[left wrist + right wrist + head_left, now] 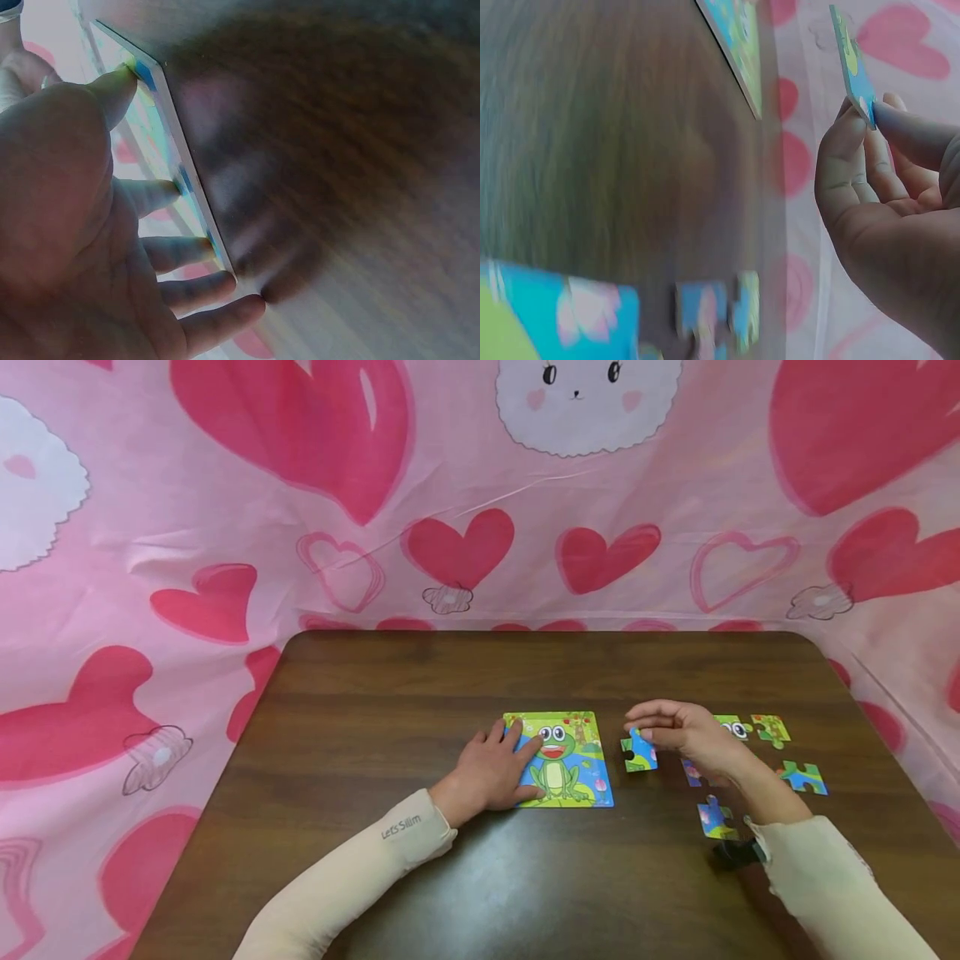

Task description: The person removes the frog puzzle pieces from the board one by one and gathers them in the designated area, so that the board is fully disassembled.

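A square frog picture board (pixel 573 768) lies on the brown table. My left hand (pixel 491 768) rests on its left part with the fingers spread, and in the left wrist view the fingertips (pixel 196 249) reach over the board's edge. To the right of the board, my right hand (pixel 701 739) pinches a blue and green jigsaw piece (pixel 640 752) between thumb and fingers. The right wrist view shows that jigsaw piece (pixel 853 64) edge-on, standing up from the fingertips.
Several loose jigsaw pieces lie around and beyond my right forearm: one with a frog eye (pixel 735 727), a green one (pixel 770 730), a blue one (pixel 806 778) and another blue one (pixel 715 818). A pink heart-patterned cloth (pixel 525 485) hangs behind the table (pixel 375 727).
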{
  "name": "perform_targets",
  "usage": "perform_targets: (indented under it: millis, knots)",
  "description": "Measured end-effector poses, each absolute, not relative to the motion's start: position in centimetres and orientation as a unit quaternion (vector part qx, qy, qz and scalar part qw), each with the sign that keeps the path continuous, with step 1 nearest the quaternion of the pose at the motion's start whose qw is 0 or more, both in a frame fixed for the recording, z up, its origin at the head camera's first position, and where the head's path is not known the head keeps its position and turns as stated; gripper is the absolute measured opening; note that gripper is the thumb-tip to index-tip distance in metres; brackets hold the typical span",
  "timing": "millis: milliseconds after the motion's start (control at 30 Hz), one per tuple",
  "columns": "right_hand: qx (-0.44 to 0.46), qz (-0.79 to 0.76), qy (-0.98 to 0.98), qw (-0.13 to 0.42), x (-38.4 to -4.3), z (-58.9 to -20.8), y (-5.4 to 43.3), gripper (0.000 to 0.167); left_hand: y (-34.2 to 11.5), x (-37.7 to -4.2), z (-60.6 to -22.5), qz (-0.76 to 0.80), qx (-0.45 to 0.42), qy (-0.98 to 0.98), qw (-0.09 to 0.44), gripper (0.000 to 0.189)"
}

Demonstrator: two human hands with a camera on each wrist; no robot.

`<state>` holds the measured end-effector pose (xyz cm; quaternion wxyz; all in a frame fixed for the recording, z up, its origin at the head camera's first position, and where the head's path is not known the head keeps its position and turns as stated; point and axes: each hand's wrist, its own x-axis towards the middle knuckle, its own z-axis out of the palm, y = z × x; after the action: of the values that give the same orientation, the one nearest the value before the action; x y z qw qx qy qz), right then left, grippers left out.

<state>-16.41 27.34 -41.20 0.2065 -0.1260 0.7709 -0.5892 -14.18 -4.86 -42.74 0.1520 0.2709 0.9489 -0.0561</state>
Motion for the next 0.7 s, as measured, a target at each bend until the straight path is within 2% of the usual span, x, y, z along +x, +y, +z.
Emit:
perform_targets:
  millis: [367,567,700]
  knots:
    - [-0.103,-0.611,0.761,0.193,-15.9,-40.2,32.0,0.031,-4.4,-14.3,-42.9,-0.058,0.284,0.945,0.149,0.084]
    - [-0.077,-0.594,0.778,0.19,-14.7,-40.1,35.7,0.032,-4.0,-14.4,-42.9,-0.062,0.286,0.944,0.153,0.083]
    - [-0.071,-0.649,0.736,0.182,-13.3,-40.8,39.0,0.036,-3.9,-14.5,-42.8,-0.065,0.288,0.943,0.155,0.083]
